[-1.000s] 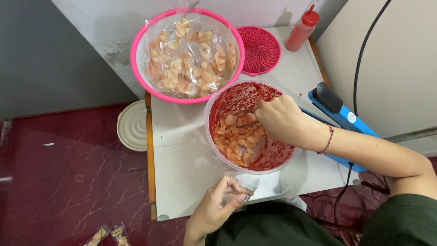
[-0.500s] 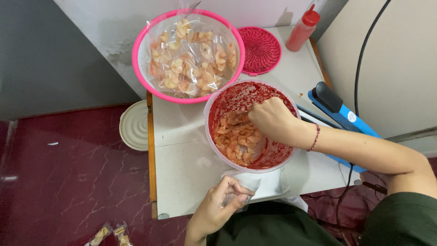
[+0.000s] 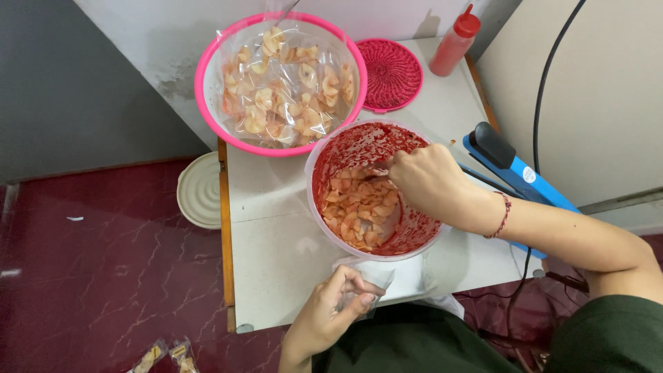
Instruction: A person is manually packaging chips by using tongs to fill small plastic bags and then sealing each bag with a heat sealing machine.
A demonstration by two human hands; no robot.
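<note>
Red-smeared tub (image 3: 324,148): right hand (image 3: 428,181) inside, shifted right since before, fingers bunched over chips (image 3: 359,207); left hand (image 3: 328,314) still pinching bag (image 3: 376,276).

The right hand (image 3: 428,181) covers its own fingertips and whatever they pinch among the chips (image 3: 359,211) in the red-smeared tub (image 3: 324,155); the tub's far right wall is hidden behind that wrist. The left hand (image 3: 324,314) curls round a small clear bag (image 3: 369,276), whose contents cannot be made out; its forearm is cut off by the bottom edge. The blue sealer (image 3: 518,173) runs under the right arm; two little packets (image 3: 162,356) on the floor are clipped by the frame.
</note>
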